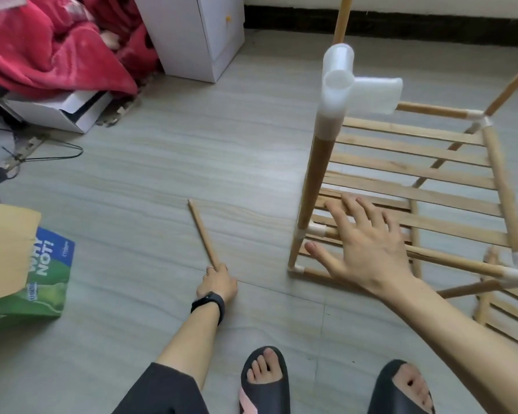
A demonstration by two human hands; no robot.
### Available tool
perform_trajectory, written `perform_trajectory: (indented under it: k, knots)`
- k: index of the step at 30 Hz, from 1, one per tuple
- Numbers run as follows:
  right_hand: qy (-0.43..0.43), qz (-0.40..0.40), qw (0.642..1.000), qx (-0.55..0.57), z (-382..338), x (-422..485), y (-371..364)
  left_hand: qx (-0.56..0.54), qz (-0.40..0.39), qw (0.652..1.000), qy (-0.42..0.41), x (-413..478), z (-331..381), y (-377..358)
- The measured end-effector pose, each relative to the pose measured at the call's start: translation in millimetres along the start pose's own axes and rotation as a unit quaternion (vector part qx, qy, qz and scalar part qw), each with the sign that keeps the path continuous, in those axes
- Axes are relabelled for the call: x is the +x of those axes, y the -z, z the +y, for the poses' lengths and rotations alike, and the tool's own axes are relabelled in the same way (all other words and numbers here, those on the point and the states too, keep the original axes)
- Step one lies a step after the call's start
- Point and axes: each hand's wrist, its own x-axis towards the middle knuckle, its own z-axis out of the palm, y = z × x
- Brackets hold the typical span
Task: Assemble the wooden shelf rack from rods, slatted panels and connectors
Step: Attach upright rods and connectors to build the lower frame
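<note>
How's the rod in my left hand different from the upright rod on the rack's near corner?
The loose rod lies low along the floor; the upright rod stands nearly vertical. The loose rod is free, gripped by the left hand; the upright rod is fitted into the rack. The loose rod's far end is bare; the upright rod's top carries a white connector. Both are light wood.

Left hand gripping loose rod; right hand spread.
</note>
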Motion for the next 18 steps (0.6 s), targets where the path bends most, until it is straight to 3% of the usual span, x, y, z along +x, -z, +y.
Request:
perform_trajectory:
  k: [4,6,9,11,14,18]
  knots:
    - [0.002,-0.016,1.0,-0.002,0.1,0.0,4.0,-0.029,0.003,0.999,0.044,-5.2,-4.3,-5.9]
    - [0.005,-0.034,0.999,0.003,-0.1,-1.0,9.6,-0.155,-0.009,0.985,0.076,-9.9,-0.6,2.4]
    - [0.024,-0.085,0.996,0.021,2.9,-2.7,18.9,-0.409,-0.046,0.909,0.067,-26.1,16.1,46.0]
    - [0.046,-0.141,0.988,0.032,7.5,1.7,29.0,-0.48,-0.061,0.875,0.012,-46.6,26.7,90.8]
    - [0.017,-0.216,0.967,0.132,12.6,9.3,59.6,-0.501,-0.009,0.859,-0.102,-88.3,40.7,160.1]
    - [-0.041,-0.132,0.905,0.401,13.6,4.3,120.2,-0.457,0.134,0.836,-0.272,-153.6,55.5,248.4]
